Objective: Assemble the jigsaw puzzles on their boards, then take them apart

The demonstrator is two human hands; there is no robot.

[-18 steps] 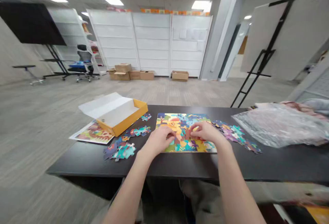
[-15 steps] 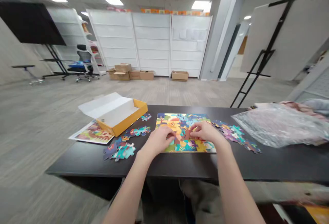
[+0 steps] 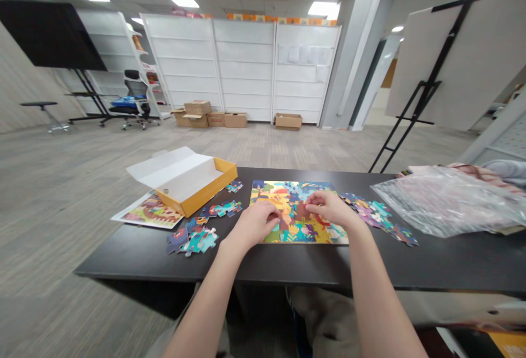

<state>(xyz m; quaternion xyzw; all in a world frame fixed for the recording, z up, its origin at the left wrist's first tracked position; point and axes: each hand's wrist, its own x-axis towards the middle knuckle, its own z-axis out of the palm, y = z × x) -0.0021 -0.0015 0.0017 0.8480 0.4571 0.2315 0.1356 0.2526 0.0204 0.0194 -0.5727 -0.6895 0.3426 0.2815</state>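
Shifted slightly since the earlier frame: my bare right hand [image 3: 333, 210], its fingertips now nearer the far edge of the multicoloured rectangular cardboard jigsaw puzzle [image 3: 291, 214], with more of the flat brown cardboard patch [image 3: 302, 212] showing. The puzzle lies flat near the far edge of the long black table [image 3: 287, 265], between purple-and-turquoise loose pieces [image 3: 197, 240] toward the table's left edge and violet-and-turquoise loose pieces [image 3: 376, 214] toward its right. My right thumb and forefinger bend close together at the patch; whether they pinch it I cannot tell. My bare left hand [image 3: 255, 223] lies over the puzzle's near left corner, half-curled, its grip likewise unclear. Sound practice, I judge: steady the joined part with the left, square the knobs with the right, press flat.
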